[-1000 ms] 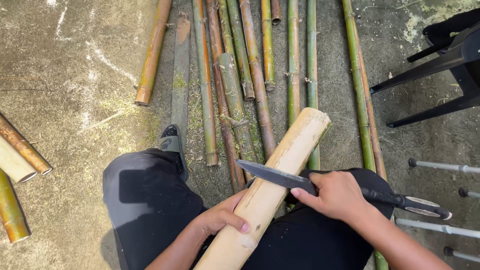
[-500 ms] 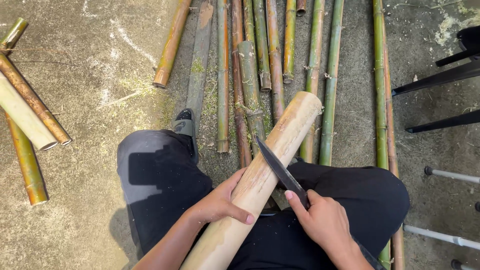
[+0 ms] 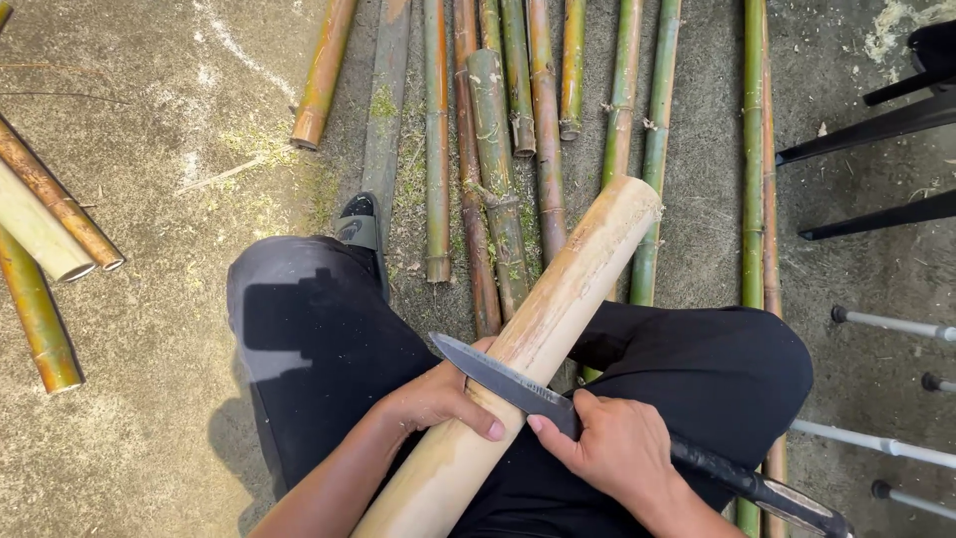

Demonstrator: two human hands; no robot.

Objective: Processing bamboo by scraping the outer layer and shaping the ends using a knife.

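A thick, pale, peeled bamboo pole [image 3: 558, 299] lies slanted across my lap, its cut end pointing up and to the right. My left hand [image 3: 438, 399] grips the pole from the left side, thumb on top. My right hand [image 3: 617, 453] holds a long dark knife [image 3: 498, 377] by its black handle. The blade lies flat across the pole just above my left hand, tip pointing left. I sit with my legs in black trousers [image 3: 319, 349] under the pole.
Several green and brown bamboo poles [image 3: 498, 169] lie side by side on the concrete ahead. More poles [image 3: 45, 249] lie at the left. Black chair legs [image 3: 876, 130] and white metal rods [image 3: 886, 324] stand at the right. My dark shoe [image 3: 358, 224] rests by the poles.
The knife has swung round: its blade, which slanted steeply along the pole, now lies across it near my left hand. The view has shifted, so the pole sits lower and more central.
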